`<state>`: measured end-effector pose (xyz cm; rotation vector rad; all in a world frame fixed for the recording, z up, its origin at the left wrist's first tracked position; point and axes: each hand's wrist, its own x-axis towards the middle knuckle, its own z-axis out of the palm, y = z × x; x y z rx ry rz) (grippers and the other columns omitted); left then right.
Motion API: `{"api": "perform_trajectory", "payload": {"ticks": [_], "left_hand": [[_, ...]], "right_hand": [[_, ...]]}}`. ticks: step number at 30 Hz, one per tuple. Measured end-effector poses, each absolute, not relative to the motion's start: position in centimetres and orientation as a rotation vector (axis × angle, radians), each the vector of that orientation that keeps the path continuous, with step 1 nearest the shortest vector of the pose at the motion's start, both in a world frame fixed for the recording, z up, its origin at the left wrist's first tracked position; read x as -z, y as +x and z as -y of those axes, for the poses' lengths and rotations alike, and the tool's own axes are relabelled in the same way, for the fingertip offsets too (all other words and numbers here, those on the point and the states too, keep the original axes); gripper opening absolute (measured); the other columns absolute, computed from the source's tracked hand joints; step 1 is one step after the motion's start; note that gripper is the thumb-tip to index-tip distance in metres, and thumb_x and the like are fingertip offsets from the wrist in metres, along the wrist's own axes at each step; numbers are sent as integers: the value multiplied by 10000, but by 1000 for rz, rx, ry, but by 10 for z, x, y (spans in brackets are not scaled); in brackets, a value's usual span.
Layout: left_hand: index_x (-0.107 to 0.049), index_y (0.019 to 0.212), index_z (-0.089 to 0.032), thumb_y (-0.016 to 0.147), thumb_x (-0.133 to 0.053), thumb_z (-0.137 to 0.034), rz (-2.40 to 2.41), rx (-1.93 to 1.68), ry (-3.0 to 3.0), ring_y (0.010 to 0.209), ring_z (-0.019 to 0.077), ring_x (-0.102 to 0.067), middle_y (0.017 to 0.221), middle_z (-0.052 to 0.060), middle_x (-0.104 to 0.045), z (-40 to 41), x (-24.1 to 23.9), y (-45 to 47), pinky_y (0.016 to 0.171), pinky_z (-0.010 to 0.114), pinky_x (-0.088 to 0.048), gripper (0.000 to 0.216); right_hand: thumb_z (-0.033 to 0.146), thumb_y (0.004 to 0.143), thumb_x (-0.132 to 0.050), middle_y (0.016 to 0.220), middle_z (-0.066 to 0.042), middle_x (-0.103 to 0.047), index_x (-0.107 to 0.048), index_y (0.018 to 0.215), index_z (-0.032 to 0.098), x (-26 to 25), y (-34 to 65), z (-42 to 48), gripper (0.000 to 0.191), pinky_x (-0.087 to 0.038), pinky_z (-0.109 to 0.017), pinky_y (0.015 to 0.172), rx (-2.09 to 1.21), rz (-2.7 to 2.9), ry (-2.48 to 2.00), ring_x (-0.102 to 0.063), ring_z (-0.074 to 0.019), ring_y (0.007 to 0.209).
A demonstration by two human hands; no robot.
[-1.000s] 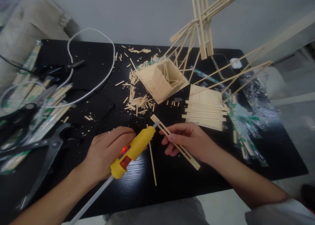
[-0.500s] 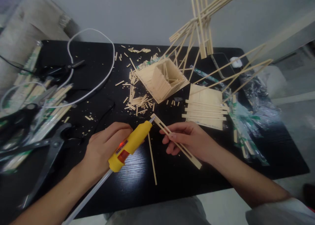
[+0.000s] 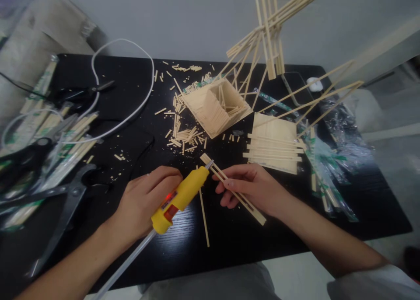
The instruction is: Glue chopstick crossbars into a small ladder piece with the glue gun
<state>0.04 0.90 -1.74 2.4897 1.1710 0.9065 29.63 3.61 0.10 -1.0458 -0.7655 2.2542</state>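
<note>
Wrapped round a yellow hot glue gun (image 3: pixel 185 193), my left hand (image 3: pixel 147 199) keeps it tilted with the nozzle up and to the right. A clear glue stick (image 3: pixel 127 263) sticks out of its rear. My right hand (image 3: pixel 251 186) pinches a pair of joined wooden chopsticks (image 3: pixel 246 204), which slant from upper left to lower right with a narrow gap between them. The nozzle is at the upper part of the pair; whether it touches the wood I cannot tell. A single thin stick (image 3: pixel 204 217) lies on the black table below the glue gun.
A hollow box of sticks on a square base (image 3: pixel 215 112) stands at the back middle, amid cut stick pieces (image 3: pixel 185 136). Right of it, several sticks lie across a flat panel (image 3: pixel 275 142). A tall stick frame (image 3: pixel 269 29) rises behind. Pliers (image 3: pixel 70 195) and wrapped chopsticks (image 3: pixel 74 136) lie left.
My left hand has shifted the glue gun slightly right, so the nozzle has gone from the pair's upper end a little way down along it. My right hand has hardly moved.
</note>
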Motion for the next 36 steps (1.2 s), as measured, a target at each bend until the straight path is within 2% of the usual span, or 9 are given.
{"api": "perform_trajectory", "payload": {"ticks": [4, 8, 13, 18, 23, 29, 36], "left_hand": [[-691, 1149, -202, 1054, -656, -183, -1242, -938, 2471, 863, 168, -773, 1118, 62, -785, -9, 17, 1, 704, 253, -580, 104], [-675, 1170, -193, 1118, -550, -252, -1167, -899, 2515, 881, 178, -769, 1121, 80, -774, -8, 16, 0, 684, 268, -569, 148], [-673, 1151, -191, 1085, -620, -210, -1216, -923, 2493, 876, 158, -759, 1127, 65, -765, -7, 16, -1, 711, 256, -568, 88], [-676, 1159, -193, 1125, -517, -281, -1142, -883, 2504, 883, 183, -761, 1120, 91, -771, -5, 17, 2, 678, 274, -557, 185], [-698, 1134, -193, 1066, -644, -184, -1247, -942, 2463, 858, 156, -760, 1120, 54, -777, -7, 17, 1, 718, 244, -564, 87], [-711, 1147, -186, 1020, -697, -138, -1266, -969, 2440, 894, 140, -768, 1134, 45, -768, -9, 16, -2, 731, 218, -572, 137], [-714, 1136, -190, 1065, -688, -265, -1237, -967, 2449, 868, 155, -767, 1120, 57, -777, -9, 16, -3, 707, 237, -574, 107]], "right_hand": [[320, 875, -983, 911, -59, -863, -888, 1060, 177, -1, 296, -36, 253, -663, -176, 611, -2250, 764, -1044, -840, -140, 702], [332, 863, -991, 914, -66, -866, -886, 1068, 169, -1, 296, -36, 282, -669, -188, 612, -2250, 761, -1062, -840, -147, 697], [293, 895, -972, 907, -57, -871, -898, 1058, 189, 0, 297, -36, 207, -671, -163, 615, -2257, 756, -1010, -854, -143, 710], [292, 897, -973, 926, -60, -878, -902, 1055, 199, 4, 297, -35, 197, -685, -174, 623, -2267, 755, -982, -859, -151, 715], [288, 906, -968, 915, -60, -877, -906, 1061, 196, 2, 297, -35, 191, -679, -160, 619, -2253, 764, -998, -860, -150, 716], [276, 916, -960, 918, -56, -876, -908, 1066, 200, 2, 297, -37, 176, -688, -166, 629, -2261, 767, -974, -864, -152, 722], [276, 929, -950, 920, -50, -875, -908, 1071, 213, 2, 298, -37, 161, -683, -164, 631, -2259, 784, -979, -860, -143, 721]]}}
